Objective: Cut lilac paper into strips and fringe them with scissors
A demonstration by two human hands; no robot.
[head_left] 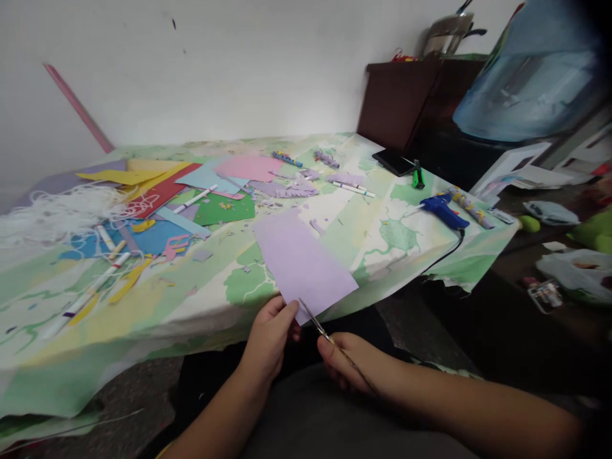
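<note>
A sheet of light purple paper (306, 258) lies partly on the table, its near edge reaching over the front. My left hand (271, 335) pinches that near edge at the left corner, thumb on top. In my right hand (351, 360) is a pair of scissors (315, 319), with the fingers closed round the handles. The blades point up and left, and their tips overlap the paper close to my left thumb. Whether the blades are fully closed on the paper I cannot make out.
Coloured paper sheets (251, 167), white string (57, 210) and several markers (195, 199) cover the table's left and middle. Farther right are a blue glue gun (444, 211) with a trailing cord, a black phone (393, 162) and a green-black tool (418, 175). A large water bottle (526, 76) stands beyond.
</note>
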